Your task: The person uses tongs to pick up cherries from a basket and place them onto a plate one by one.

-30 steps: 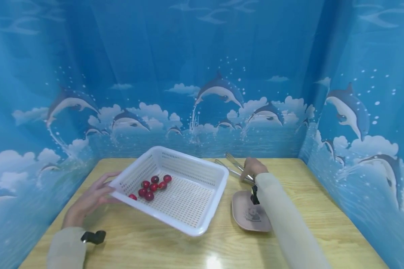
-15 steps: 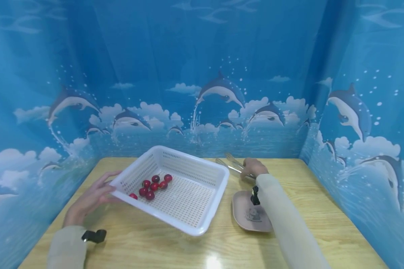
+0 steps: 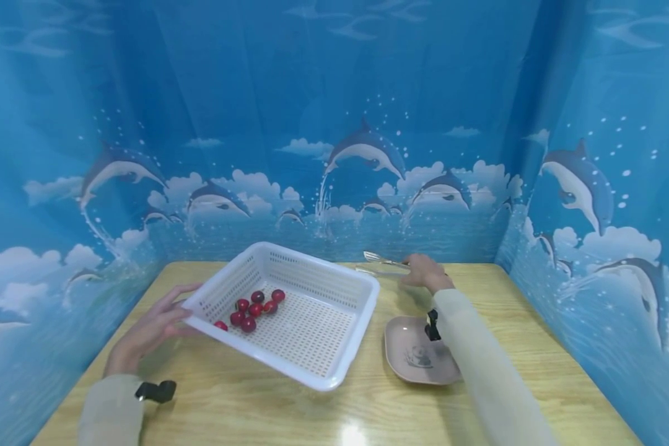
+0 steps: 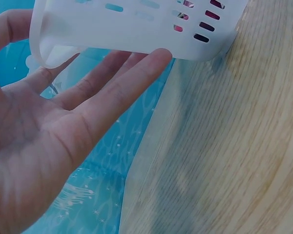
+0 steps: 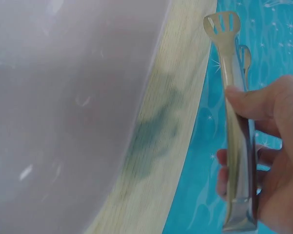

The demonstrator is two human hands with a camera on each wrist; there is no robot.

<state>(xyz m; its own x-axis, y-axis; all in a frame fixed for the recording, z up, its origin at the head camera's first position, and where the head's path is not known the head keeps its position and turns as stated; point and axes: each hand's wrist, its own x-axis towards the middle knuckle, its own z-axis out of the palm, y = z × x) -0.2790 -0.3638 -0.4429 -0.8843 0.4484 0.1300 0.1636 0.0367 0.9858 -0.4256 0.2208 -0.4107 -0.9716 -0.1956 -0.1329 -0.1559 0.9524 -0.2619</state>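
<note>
At the left, my left hand [image 3: 152, 325] holds the white plastic basket [image 3: 306, 365] by its left end. In the left wrist view the thumb reaches the rim and the fingers [image 4: 136, 73] stretch along the underside. Several red cherries [image 3: 255, 310] lie gathered in the basket's left part; its near side is tilted toward me. At the back right, my right hand [image 3: 425, 272] grips metal serving tongs [image 3: 387, 261] around their arms. The right wrist view shows the tongs' slotted head [image 5: 223, 23] past the thumb.
Nearer than the right hand, a pinkish square plate [image 3: 404, 365] with a panda print lies on the wooden table [image 3: 290, 415], partly covered by the right sleeve [image 3: 479, 365]. A blue dolphin-print curtain [image 3: 290, 124] encloses the table's back and sides.
My right hand has risen slightly and moved right, turning the tongs to point more leftward. The left hand and the basket have stayed put.
</note>
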